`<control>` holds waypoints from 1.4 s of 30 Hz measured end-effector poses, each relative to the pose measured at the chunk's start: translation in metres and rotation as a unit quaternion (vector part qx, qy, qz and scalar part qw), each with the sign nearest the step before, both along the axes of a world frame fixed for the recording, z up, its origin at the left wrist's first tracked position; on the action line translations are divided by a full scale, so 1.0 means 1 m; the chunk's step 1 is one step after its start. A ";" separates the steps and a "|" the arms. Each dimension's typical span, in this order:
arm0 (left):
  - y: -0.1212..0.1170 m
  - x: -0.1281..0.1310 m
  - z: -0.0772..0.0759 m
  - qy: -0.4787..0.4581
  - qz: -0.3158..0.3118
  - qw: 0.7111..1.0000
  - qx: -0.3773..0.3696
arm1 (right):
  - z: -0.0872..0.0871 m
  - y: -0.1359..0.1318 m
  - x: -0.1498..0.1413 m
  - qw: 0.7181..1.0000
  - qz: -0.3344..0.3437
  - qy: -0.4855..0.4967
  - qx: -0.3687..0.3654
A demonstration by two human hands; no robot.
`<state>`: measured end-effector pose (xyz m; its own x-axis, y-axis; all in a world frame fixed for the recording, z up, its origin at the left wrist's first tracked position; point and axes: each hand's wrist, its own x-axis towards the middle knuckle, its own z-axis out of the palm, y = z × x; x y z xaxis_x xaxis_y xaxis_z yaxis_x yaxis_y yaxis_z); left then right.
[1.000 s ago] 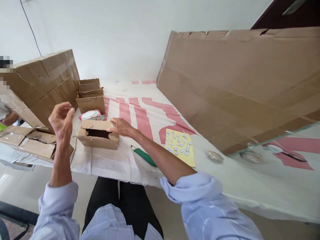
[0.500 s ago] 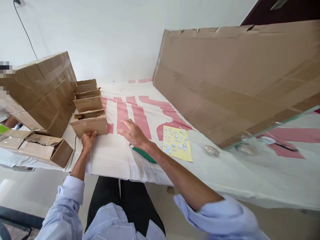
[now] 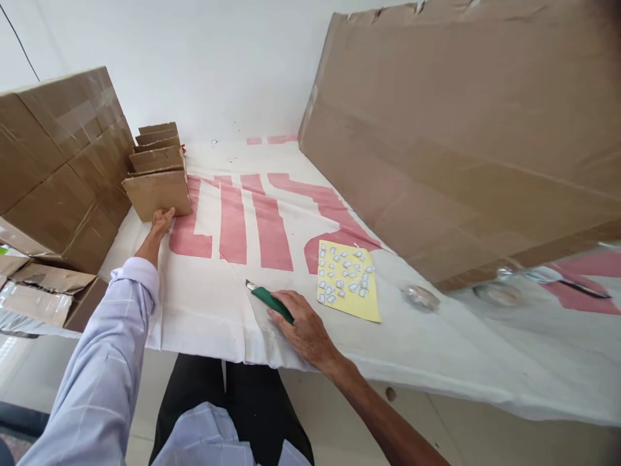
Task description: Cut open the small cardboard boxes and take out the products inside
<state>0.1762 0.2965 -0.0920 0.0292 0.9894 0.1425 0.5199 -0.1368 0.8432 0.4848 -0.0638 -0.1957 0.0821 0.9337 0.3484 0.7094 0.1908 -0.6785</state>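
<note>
Your right hand (image 3: 303,327) is closed on the green-handled utility knife (image 3: 264,296), with the rear of its handle caught between thumb and fingers. The knife is at the near side of the white cloth table cover (image 3: 208,304), its metal tip pointing left and away from you; you cannot tell here whether it is lifted off the cloth.

Your left hand (image 3: 162,221) reaches farther out and touches the lower front of the small, open-topped brown cardboard box (image 3: 158,194). Your thumb shows against the box; how far the other fingers are spread or curled cannot be told. That box is the nearest in a row of brown cardboard boxes (image 3: 158,159) running to the far left, beside the tall, taped brown cardboard stack (image 3: 68,175).

Just right of your right hand, and a little farther off, lies the yellow paper sheet dotted with small white pieces (image 3: 356,308). Beyond it, on the far right, the large flat brown cardboard panel (image 3: 460,142) leans at a slant.
</note>
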 end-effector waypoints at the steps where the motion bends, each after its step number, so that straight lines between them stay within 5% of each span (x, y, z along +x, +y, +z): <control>1: 0.002 0.008 0.005 -0.005 -0.007 1.000 0.001 | -0.002 0.000 0.000 1.000 -0.001 -0.005 0.002; 4: -0.018 0.024 0.016 0.005 -0.037 0.999 0.009 | -0.008 0.002 -0.001 1.000 -0.002 -0.023 0.015; 7: -0.079 0.012 0.023 0.034 -0.089 0.995 0.020 | -0.017 0.001 -0.001 0.999 -0.010 -0.038 0.030; 11: -0.183 -0.058 0.057 0.172 -0.231 0.956 0.060 | -0.030 -0.002 0.002 0.998 -0.019 -0.044 0.048; 14: -0.232 -0.135 0.103 0.279 -0.216 0.934 0.047 | -0.034 -0.001 0.003 0.997 -0.023 -0.046 0.050; 18: -0.241 -0.224 0.141 0.429 -0.157 0.889 -0.027 | -0.027 0.001 0.000 0.997 -0.028 -0.053 0.040; 23: -0.216 -0.265 0.127 0.518 -0.139 0.843 -0.043 | -0.015 0.005 -0.005 0.997 -0.040 -0.068 0.012; 29: -0.206 -0.235 0.117 0.468 -0.145 0.871 0.034 | -0.014 0.008 -0.004 0.996 -0.038 -0.080 -0.005; 34: -0.245 -0.122 0.088 0.445 -0.161 0.875 0.100 | -0.019 0.010 -0.003 0.995 -0.038 -0.095 -0.001; 38: -0.280 -0.043 0.069 0.355 -0.249 0.887 0.158 | -0.020 0.009 -0.002 0.993 -0.042 -0.113 -0.002; 42: -0.288 -0.046 0.073 0.250 -0.197 0.934 0.162 | -0.021 0.009 0.000 0.992 -0.036 -0.121 0.004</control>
<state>0.1305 0.0089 -0.0189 0.5245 0.7954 0.3037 0.6938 -0.6061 0.3890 0.4852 -0.0548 -0.2172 0.0615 0.9256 0.3735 0.8633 0.1385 -0.4853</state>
